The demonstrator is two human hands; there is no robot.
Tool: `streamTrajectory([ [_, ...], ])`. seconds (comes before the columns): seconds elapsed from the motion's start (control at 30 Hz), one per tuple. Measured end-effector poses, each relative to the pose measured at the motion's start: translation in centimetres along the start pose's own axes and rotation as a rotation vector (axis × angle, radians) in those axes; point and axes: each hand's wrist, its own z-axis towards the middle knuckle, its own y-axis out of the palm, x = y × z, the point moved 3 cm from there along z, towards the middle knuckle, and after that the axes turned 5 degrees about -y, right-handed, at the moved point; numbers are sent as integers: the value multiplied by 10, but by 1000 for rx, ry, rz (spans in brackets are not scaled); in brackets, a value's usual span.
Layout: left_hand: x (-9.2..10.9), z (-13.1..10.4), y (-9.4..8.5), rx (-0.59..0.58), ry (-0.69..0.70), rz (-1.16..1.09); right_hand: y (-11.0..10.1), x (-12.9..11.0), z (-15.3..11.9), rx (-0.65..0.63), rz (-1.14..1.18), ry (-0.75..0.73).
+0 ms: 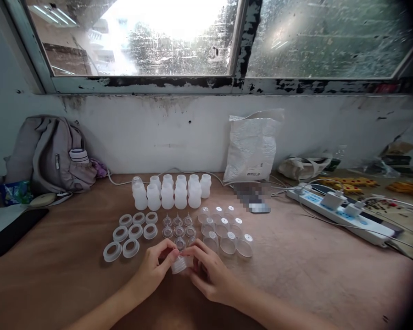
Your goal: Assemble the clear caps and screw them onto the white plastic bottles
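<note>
Near the front of the table, my left hand (pixel 160 260) pinches a translucent threaded screw ring (pixel 179 266) from the left, fingers closed. On the other side my right hand (pixel 208 268) has its fingers closed around the same ring and its upper edge. Whether a nipple sits inside it is hidden by my fingers. Just beyond stand several clear bottle nipples (pixel 177 222), tips up. To their left lie several loose screw rings (pixel 135 231). Clear domed caps (pixel 228 245) are set out in rows to the right, some partly behind my right hand.
Behind the parts, white baby bottles (pixel 167 198) without tops stand in rows. A white plastic bag (pixel 251 146) leans on the wall. At right runs a power strip (pixel 344 217) with cables; at left are a backpack (pixel 48 151) and a black flat object (pixel 15 233).
</note>
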Motion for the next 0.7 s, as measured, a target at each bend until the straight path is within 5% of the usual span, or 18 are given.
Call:
streamTrajectory([
  [0.23,-4,-1,6,-35,-127,-345,0,7,3,63,213,209],
  [0.7,1,-2,7,-28,22,-51,0,9,7,109,152,198],
])
